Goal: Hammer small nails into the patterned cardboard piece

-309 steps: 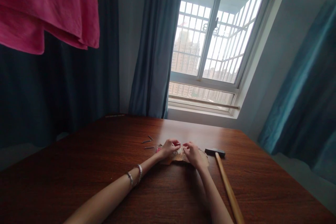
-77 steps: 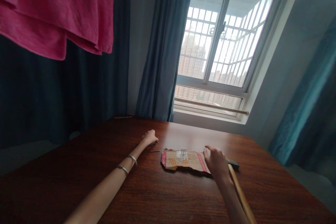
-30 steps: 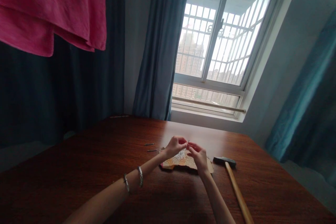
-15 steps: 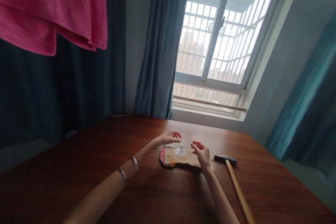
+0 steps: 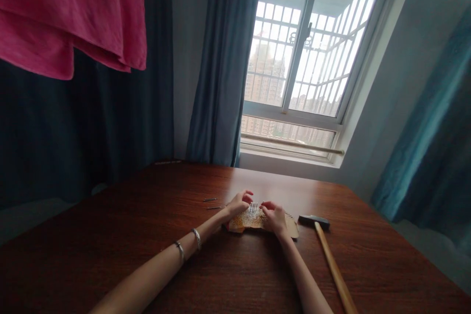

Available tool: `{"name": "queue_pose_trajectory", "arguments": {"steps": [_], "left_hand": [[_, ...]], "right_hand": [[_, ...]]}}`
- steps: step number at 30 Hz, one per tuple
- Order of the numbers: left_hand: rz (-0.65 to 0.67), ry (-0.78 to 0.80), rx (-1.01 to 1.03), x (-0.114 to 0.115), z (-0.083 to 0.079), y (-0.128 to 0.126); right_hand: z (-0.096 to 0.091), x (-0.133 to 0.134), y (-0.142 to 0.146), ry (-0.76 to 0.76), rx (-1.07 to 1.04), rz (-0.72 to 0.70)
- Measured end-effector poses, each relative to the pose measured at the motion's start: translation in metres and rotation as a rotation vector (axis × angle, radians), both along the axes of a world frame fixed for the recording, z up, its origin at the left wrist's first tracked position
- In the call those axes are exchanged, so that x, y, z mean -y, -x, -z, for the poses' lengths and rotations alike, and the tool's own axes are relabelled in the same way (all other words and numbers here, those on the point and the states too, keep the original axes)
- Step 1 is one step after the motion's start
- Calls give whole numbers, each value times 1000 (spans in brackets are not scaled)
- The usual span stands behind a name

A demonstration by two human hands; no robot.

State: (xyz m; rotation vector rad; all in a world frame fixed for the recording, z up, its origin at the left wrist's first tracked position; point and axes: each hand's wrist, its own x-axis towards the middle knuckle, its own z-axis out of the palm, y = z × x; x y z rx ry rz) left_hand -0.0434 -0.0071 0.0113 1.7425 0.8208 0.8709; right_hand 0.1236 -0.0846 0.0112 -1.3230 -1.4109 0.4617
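Observation:
A flat piece of cardboard (image 5: 246,221) with a dotted face and pink ends lies on the brown wooden table (image 5: 154,235). Several thin nails (image 5: 253,206) stand upright in its middle. My left hand (image 5: 239,203) rests on the cardboard's left part, fingers curled beside the standing nails. My right hand (image 5: 274,216) lies on its right part, thumb and fingers pinched together close to the nails; what it pinches is too small to name. Two loose nails (image 5: 210,199) lie on the table left of the cardboard.
A hammer with a dark head (image 5: 313,220) and a long wooden handle (image 5: 333,270) lies right of the cardboard. A pink cloth (image 5: 73,10) hangs at the upper left. Behind the table are blue curtains (image 5: 221,68) and a barred window (image 5: 305,59).
Half a second ago both hands were raised, my right hand pinching a nail. Both have come down onto the cardboard beside the standing nails. One loose nail fewer lies on the table than earlier.

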Motion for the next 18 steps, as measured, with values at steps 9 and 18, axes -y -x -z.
{"name": "queue_pose_trajectory", "arguments": {"steps": [9, 18], "left_hand": [[-77, 6, 32, 13, -3, -5], [-100, -32, 26, 14, 0, -6]], "right_hand": [[4, 0, 3, 3, 51, 19], [8, -1, 6, 12, 71, 39]]}}
